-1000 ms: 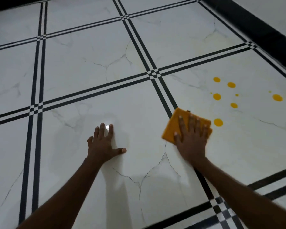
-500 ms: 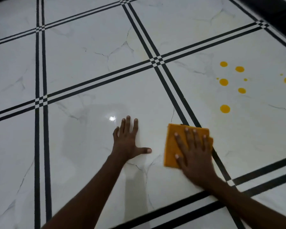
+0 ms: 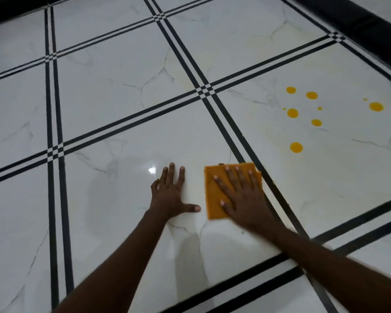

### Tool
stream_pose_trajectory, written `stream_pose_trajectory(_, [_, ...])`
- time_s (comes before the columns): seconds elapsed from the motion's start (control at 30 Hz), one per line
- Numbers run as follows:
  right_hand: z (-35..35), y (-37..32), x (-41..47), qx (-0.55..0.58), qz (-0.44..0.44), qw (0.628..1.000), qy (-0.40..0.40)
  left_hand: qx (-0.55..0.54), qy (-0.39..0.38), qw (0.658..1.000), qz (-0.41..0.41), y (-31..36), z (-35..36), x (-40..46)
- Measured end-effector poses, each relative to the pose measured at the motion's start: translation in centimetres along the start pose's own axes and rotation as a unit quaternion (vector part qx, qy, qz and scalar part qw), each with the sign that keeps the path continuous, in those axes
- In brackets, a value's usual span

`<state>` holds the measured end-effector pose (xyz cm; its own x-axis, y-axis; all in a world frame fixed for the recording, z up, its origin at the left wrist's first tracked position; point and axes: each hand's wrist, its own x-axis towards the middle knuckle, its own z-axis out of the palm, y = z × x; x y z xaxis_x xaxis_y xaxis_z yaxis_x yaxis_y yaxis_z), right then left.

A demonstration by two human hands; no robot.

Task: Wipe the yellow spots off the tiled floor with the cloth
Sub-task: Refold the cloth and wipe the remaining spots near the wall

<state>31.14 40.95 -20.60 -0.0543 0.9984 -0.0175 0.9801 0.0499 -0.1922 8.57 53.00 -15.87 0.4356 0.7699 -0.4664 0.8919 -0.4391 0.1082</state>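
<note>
The orange cloth [image 3: 217, 195] lies flat on the tiled floor [image 3: 113, 91], straddling the black double line that borders the spotted tile. It looks thin, soft and light, so I'd say it is best driven by a flat palm pressing on its middle, not pinched at an edge. The right hand [image 3: 242, 197] is spread flat on top of it, fingers splayed, gripping nothing. Just beside the cloth, the left hand [image 3: 169, 195] is braced open on bare tile. The yellow spots [image 3: 296, 147] sit beyond the cloth, untouched, the closest one near.
</note>
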Motion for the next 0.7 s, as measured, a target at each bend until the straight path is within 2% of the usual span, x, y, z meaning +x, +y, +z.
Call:
stream_pose_trajectory(0.07, [-0.6, 3.6, 3.3, -0.028, -0.033, 0.999, -0.031, 0.002, 0.0, 1.0, 0.001, -0.2, 0.2, -0.1])
stream_pose_trajectory(0.17, [-1.3, 8.9, 2.7, -0.047, 0.053, 0.997, -0.016, 0.002, 0.011, 1.0, 0.003, -0.3, 0.4, -0.2])
stream_pose_trajectory(0.23, [-1.4, 8.3, -0.6, -0.048, 0.072, 0.996, -0.005, -0.005, 0.014, 1.0, -0.001, -0.3, 0.4, -0.2])
stream_pose_trajectory(0.33, [-1.1, 5.5, -4.0, -0.023, -0.035, 0.997, -0.058, 0.001, 0.011, 1.0, -0.003, 0.0, 0.4, -0.1])
stream_pose_trajectory(0.4, [-1.8, 4.4, -4.3, 0.015, -0.029, 0.998, -0.052, 0.002, 0.012, 1.0, -0.003, 0.0, 0.5, -0.1])
stream_pose_trajectory(0.47, [-2.9, 3.7, -4.7, 0.087, 0.094, 0.991, 0.031, 0.002, 0.018, 1.0, -0.003, -0.2, 0.7, 0.0])
stream_pose_trajectory(0.53, [-4.0, 3.4, -5.7, 0.161, 0.267, 0.94, 0.139, 0.006, 0.02, 1.0, -0.003, -0.2, 0.9, 0.0])
stream_pose_trajectory(0.57, [-4.5, 3.3, -6.2, 0.177, 0.335, 0.911, 0.164, 0.009, 0.021, 1.0, -0.002, 0.0, 1.0, 0.1])
stream_pose_trajectory(0.6, [-4.8, 3.1, -6.3, 0.185, 0.379, 0.893, 0.16, 0.013, 0.021, 1.0, -0.003, -0.1, 1.0, 0.0])
stream_pose_trajectory(0.7, [-5.1, 2.5, -5.6, 0.202, 0.452, 0.866, 0.07, 0.02, 0.012, 1.0, -0.006, 0.2, 0.6, 0.0])
